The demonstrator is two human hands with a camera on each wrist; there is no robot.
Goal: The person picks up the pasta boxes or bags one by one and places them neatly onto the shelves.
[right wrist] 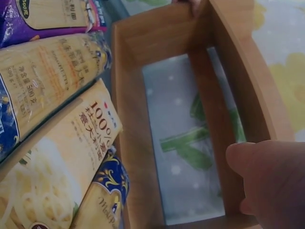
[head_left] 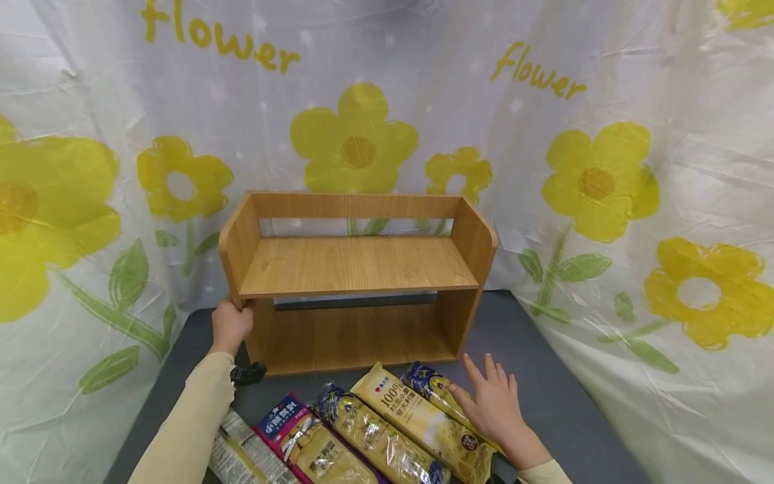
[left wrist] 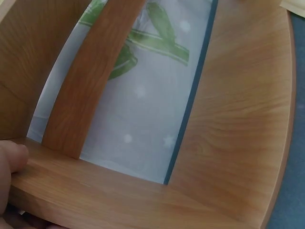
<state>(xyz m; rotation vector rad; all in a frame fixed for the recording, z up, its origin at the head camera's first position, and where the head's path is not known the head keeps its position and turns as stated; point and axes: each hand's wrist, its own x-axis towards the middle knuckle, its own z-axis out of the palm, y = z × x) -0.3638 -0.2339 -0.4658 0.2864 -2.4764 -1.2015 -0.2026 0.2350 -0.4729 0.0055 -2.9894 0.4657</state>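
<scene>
A two-tier wooden shelf point(head_left: 353, 265) stands on the dark table, its open front facing me. My left hand point(head_left: 232, 326) grips the edge of its left side panel near the middle board; the left wrist view has the thumb point(left wrist: 14, 156) over the inner face of the panel. My right hand point(head_left: 498, 410) is held with fingers spread above the rightmost blue-and-yellow spaghetti pack point(head_left: 435, 386), just in front of the shelf's right side. It holds nothing. Beside that pack lies a cream pasta pack point(head_left: 417, 410) marked 100%.
Further left lie another blue-ended spaghetti pack point(head_left: 369, 430), a purple-and-pink pasta pack point(head_left: 314, 444) and a clear pack with grey print point(head_left: 248, 450). A curtain point(head_left: 514, 168) with yellow flowers hangs behind and along both sides of the table point(head_left: 544, 363).
</scene>
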